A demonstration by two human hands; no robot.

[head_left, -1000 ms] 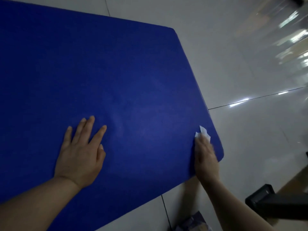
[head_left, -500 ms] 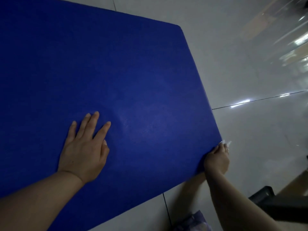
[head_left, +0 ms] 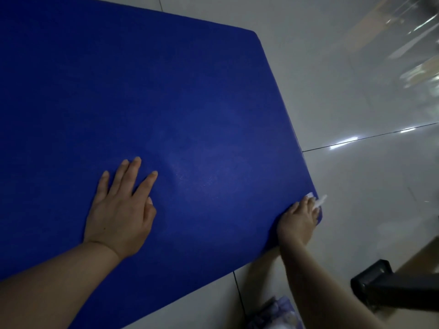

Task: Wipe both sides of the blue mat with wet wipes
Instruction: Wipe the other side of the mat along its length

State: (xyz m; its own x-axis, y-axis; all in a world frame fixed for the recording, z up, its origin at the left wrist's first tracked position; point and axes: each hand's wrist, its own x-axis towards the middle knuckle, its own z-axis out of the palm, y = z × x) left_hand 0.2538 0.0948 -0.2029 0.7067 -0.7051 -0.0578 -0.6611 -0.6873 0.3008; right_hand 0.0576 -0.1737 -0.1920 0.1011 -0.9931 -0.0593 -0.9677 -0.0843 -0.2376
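At the near right corner of the blue mat (head_left: 166, 103), a wet wipe (head_left: 319, 201) is pinched by the right hand (head_left: 299, 222) — the left hand (head_left: 118, 210) lies flat, fingers spread — firm, overlapping strokes along the edge are advised

Open tiled floor (head_left: 344, 96) beyond the blue mat's (head_left: 142, 103) far and right edges; near right corner hemmed by a black furniture leg (head_left: 380, 286) and a pale packet (head_left: 278, 312) lying beside the right forearm.

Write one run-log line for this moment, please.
left hand: flat on blue mat | right hand: holds wet wipe at mat's near right corner | floor: tiled
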